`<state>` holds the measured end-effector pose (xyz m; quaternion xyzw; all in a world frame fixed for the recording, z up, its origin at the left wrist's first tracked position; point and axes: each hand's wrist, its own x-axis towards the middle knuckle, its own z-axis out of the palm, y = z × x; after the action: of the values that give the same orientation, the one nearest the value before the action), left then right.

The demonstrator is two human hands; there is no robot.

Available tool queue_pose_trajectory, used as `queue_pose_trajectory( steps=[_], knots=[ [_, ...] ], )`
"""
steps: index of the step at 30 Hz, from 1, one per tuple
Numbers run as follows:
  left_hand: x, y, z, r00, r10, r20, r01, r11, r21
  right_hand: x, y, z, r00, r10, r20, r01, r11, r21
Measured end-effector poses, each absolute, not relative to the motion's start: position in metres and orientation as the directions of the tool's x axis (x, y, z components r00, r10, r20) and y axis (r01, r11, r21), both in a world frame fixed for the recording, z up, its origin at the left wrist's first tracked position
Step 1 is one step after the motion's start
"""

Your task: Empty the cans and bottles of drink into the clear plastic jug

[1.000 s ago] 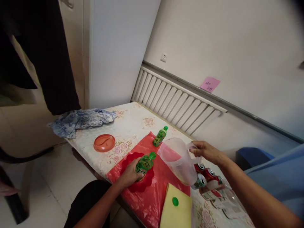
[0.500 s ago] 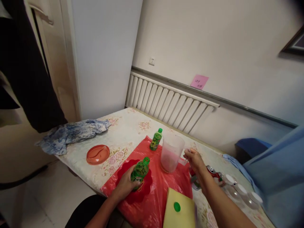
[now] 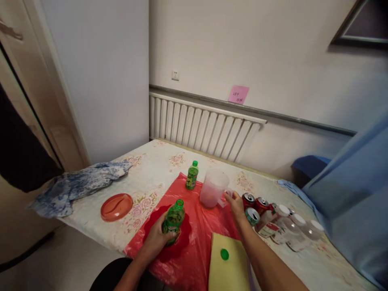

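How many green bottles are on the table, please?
2: one green bottle in the left hand on the red plastic sheet; the other stands beside the clear pitcher.

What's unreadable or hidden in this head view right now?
- Pink note on the wall: writing too small.
- Green bottle: label partly covered by the left hand.
- Right hand at the pitcher: handle grip unclear, fingers hide it.
- Cans: labels blurred.
- Yellow pad: cut off by the bottom edge.
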<state>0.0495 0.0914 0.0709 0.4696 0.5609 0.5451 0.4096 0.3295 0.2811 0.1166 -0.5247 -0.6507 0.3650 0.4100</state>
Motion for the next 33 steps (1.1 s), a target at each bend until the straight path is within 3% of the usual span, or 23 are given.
queue_pose_trajectory(
  steps=[4, 12, 21, 27, 33],
  knots=[
    [0.053, 0.088, 0.080, -0.259, 0.965, 0.050, 0.163, -0.008, 0.987, 0.346, 0.264, 0.105, 0.007, 0.983, 0.185, 0.443, 0.163, -0.882],
    [0.073, 0.077, 0.098, -0.243, 0.964, 0.104, 0.178, -0.061, 0.982, 0.377, 0.174, 0.042, -0.204, 0.975, 0.088, 0.633, 0.200, -0.748],
    [0.117, 0.057, 0.107, -0.141, 0.983, 0.120, 0.144, -0.099, 0.985, 0.381, 0.139, 0.023, -0.264, 0.950, 0.164, 0.724, 0.308, -0.617],
    [0.146, 0.045, 0.108, -0.079, 0.996, 0.050, 0.075, -0.044, 0.996, 0.378, 0.135, 0.050, -0.279, 0.924, 0.263, 0.662, 0.383, -0.644],
    [0.171, 0.042, 0.099, 0.029, 0.998, 0.064, 0.026, -0.064, 0.998, 0.384, 0.117, 0.129, -0.397, 0.836, 0.379, 0.536, 0.547, -0.643]
  ],
)
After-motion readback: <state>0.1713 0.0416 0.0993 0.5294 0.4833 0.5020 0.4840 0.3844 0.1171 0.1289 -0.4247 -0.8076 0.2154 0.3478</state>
